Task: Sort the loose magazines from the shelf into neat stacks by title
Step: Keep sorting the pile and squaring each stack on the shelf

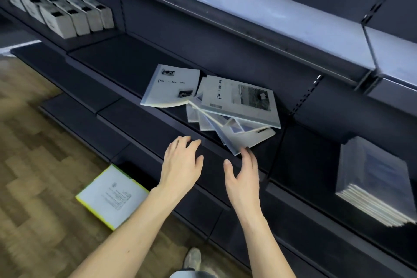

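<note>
I am standing in a shop that looks like a bookshop. I am looking at long dark shelves (140,119) holding loose magazines (225,106), a neat stack (372,187), and rows of white boxes (58,11), over a wooden floor (33,165).

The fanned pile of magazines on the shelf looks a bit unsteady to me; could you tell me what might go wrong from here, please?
1. The fanned pile juts past the shelf edge; a nudge from the right hand, whose fingertips are at its lowest corner, could tip it to the floor.
2. The separate magazine has a curled front edge that could crease if others are stacked on it.
3. Both hands, the left hand too, are open with no grip yet; glossy covers may slide apart when lifted.
</note>
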The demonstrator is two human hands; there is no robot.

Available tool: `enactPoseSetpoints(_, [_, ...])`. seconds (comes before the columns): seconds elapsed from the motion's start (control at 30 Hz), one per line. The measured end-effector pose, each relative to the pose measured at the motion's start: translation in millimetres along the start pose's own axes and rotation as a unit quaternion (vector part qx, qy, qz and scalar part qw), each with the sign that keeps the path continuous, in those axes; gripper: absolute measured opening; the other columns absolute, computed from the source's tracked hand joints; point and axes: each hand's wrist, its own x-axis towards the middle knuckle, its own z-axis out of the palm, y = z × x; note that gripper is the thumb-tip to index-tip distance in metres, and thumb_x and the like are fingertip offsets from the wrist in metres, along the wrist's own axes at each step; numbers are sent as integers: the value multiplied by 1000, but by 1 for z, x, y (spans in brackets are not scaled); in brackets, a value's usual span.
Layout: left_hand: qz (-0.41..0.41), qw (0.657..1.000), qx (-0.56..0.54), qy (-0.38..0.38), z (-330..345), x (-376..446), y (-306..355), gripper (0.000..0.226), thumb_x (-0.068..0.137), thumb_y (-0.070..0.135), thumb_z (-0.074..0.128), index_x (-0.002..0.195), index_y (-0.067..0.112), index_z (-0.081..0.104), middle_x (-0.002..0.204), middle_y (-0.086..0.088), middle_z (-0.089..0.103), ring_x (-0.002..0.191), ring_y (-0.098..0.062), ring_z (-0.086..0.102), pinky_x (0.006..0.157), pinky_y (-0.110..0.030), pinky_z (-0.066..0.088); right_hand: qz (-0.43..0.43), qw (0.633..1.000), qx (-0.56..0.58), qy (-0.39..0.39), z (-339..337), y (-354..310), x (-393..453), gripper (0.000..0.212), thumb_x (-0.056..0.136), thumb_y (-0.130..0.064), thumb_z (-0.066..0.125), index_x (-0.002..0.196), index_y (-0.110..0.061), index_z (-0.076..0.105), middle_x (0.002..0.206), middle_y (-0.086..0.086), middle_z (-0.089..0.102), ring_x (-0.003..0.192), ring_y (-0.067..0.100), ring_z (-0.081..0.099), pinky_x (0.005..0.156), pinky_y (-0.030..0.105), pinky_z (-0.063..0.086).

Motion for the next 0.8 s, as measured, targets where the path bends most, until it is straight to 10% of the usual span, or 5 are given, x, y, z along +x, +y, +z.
enactPoseSetpoints(0.27, [3,999,21,32,-2,54,1,45,94,29,57,138,22,51,143,-3,45,138,-24,35,113,-39,33,-64,997,6,34,15,-7,75,53,97,-31,57,147,-25,41,162,5,19,150,19,12,120,46,24])
enactPoseSetpoints(0.8, [38,999,14,32,14,123,17,49,90,25,63,137,26,52,138,-8,46,128,-32,44,104,-44,40,70,981,-119,135,3,26,164,50,92,-42,59,141,-30,54,164,11,14,152,32,1,121,50,6])
